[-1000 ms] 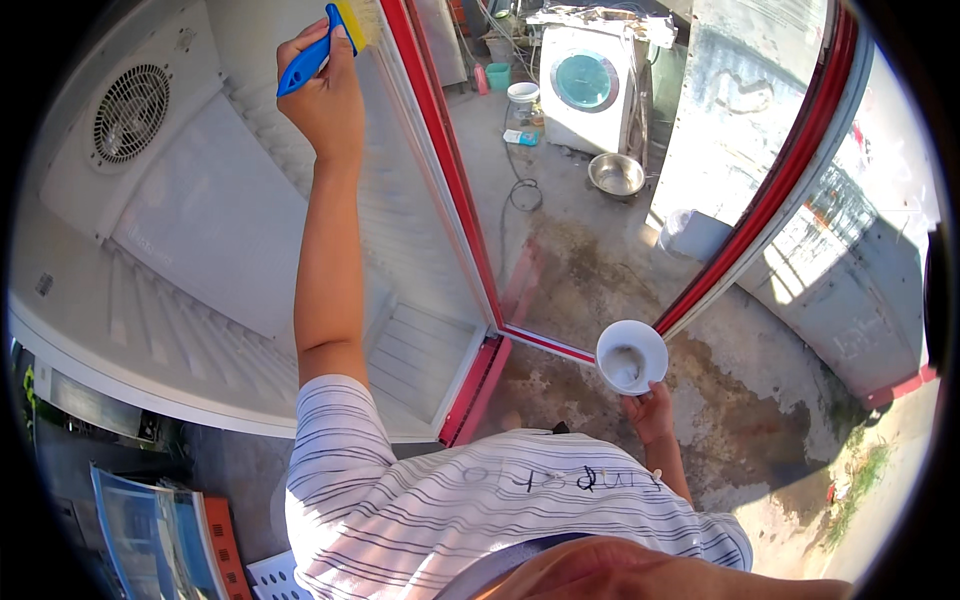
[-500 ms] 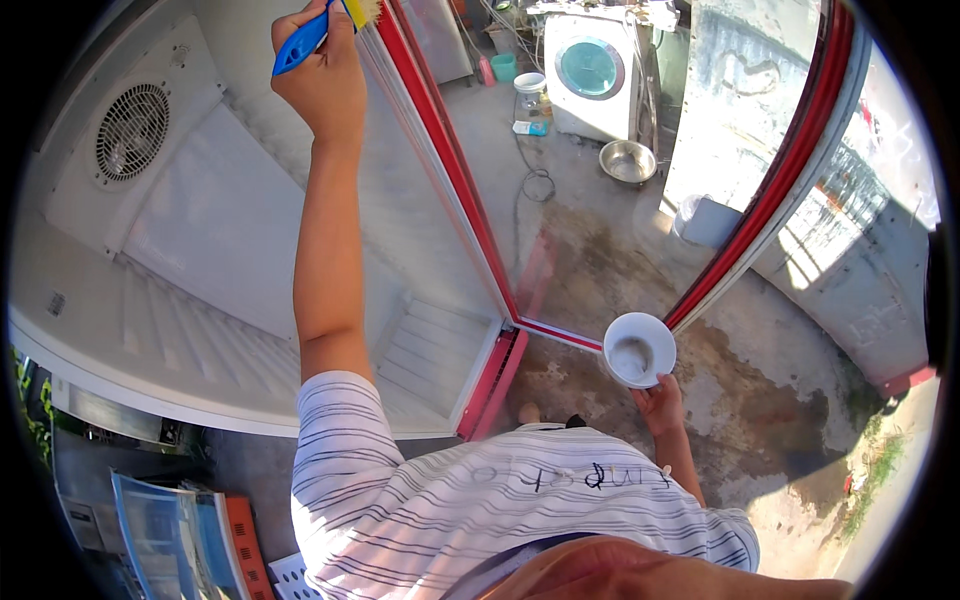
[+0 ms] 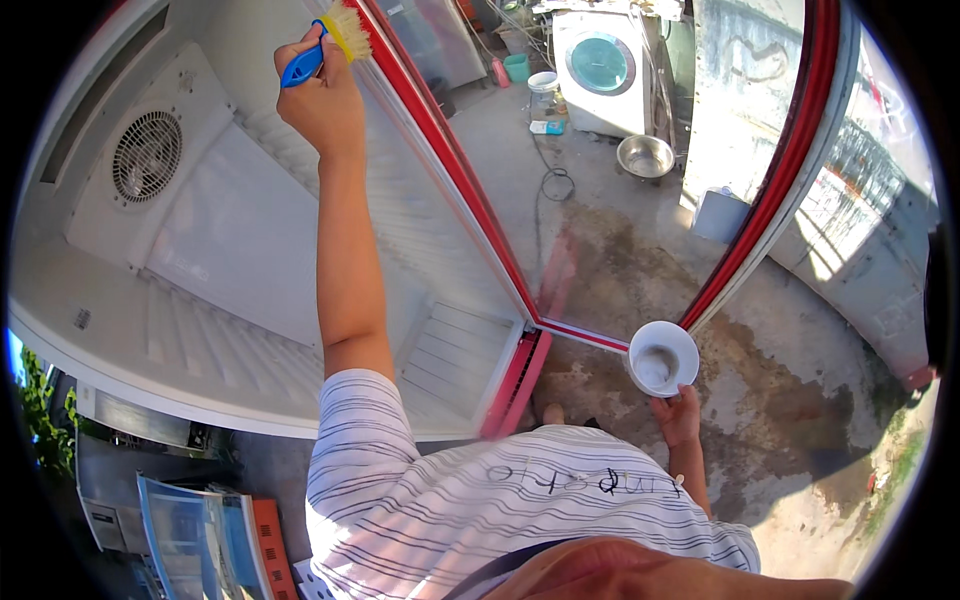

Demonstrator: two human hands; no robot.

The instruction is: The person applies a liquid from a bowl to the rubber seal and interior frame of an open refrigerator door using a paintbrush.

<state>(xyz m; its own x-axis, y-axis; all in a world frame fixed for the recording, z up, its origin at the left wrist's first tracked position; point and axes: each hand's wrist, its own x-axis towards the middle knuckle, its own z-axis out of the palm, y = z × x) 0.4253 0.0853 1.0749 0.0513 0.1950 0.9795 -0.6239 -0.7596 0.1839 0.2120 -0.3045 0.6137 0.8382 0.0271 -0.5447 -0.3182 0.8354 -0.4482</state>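
Observation:
With my left arm stretched forward, my left hand [image 3: 325, 108] grips the handle of a scrub brush [image 3: 305, 66]. The brush has a blue handle, a yellow head and pale bristles. Those bristles face the red-and-white edge [image 3: 420, 140] of an open upright display fridge [image 3: 235, 220]; whether they touch it I cannot tell. Lower right, my right hand [image 3: 680, 412] holds a white bucket [image 3: 665, 345] by its near side. A little cloudy liquid seems to lie at its bottom. The bucket is beside the lower corner of the red-framed glass door [image 3: 610, 250].
A round fan grille [image 3: 147, 157] sits on the fridge's inner wall. Beyond the glass are a washing machine [image 3: 600, 70], a metal basin [image 3: 645, 156] and a cable [image 3: 556, 185] on the wet, stained concrete floor [image 3: 780, 380]. An orange-and-blue cabinet [image 3: 270, 545] stands lower left.
The view has swung left, so the surroundings appear farther right. The brush sits lower in the picture and its bristles now show fully. Both hands keep their holds.

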